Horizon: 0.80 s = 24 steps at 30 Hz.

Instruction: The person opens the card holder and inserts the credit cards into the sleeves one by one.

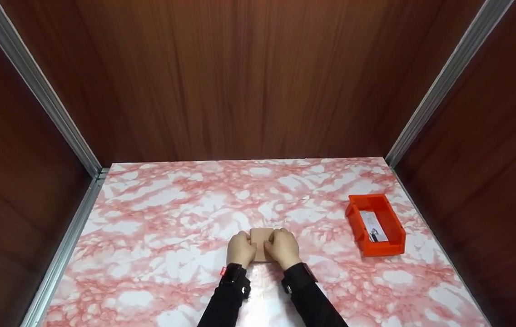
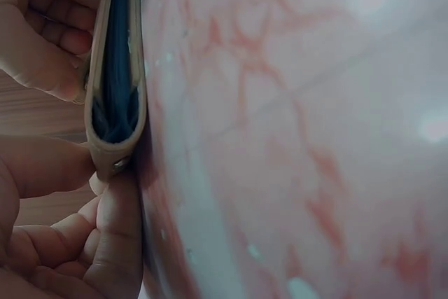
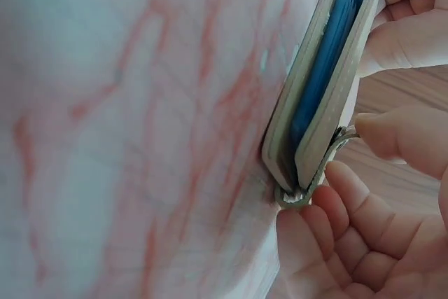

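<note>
A small tan card wallet (image 1: pixel 262 234) lies flat on the table between both hands in the head view. Its rounded spine (image 2: pixel 117 146) and the blue inner sleeves (image 3: pixel 329 61) show from the side in the wrist views. My left hand (image 1: pixel 240 249) grips the spine side between thumb and fingers. On the other side, my right hand (image 1: pixel 284 247) pinches the wallet's short closing strap (image 3: pixel 323 166), thumb above and fingertips below. That strap bends up round the open edge of the wallet.
An orange bin (image 1: pixel 383 249) stands at the right of the table, with a white printed card (image 1: pixel 372 225) inside. Brown wood-patterned panels (image 1: pixel 240 81) rise at the back and both sides. The tabletop (image 1: pixel 158 236) has a red and white marbled pattern.
</note>
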Each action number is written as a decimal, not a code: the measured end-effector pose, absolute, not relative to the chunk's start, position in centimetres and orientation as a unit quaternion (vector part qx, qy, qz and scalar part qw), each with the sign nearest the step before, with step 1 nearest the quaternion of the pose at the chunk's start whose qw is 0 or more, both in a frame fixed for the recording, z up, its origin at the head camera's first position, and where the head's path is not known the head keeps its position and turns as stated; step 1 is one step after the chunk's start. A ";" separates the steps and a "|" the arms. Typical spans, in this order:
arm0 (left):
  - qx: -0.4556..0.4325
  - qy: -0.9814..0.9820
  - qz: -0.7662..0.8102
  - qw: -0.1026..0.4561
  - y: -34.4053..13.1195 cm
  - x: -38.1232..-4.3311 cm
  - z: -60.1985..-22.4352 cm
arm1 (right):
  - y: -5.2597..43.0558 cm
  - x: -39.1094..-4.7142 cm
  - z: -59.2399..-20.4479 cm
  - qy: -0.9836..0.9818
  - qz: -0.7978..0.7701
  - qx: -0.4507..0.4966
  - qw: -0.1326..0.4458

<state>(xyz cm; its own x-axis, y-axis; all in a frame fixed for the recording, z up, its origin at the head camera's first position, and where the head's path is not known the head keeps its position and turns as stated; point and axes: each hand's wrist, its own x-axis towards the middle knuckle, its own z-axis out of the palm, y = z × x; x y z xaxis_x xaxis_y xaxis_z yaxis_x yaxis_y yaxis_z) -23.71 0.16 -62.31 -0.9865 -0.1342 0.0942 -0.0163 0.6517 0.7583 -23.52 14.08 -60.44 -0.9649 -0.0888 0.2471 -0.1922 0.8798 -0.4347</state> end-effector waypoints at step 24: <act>0.042 -0.905 -0.416 0.084 0.2 -23.7 -62.4 | 14.4 -23.9 -60.4 -0.954 0.268 0.078 0.111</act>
<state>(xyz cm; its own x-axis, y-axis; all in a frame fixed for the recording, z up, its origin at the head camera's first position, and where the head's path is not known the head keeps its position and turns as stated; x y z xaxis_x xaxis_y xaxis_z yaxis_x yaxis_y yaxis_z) -23.69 0.19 -62.42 -0.9824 -0.1463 0.1163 -0.0070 0.6509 0.7592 -23.89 14.38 -60.38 -0.9631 -0.0893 0.2539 -0.2085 0.8440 -0.4941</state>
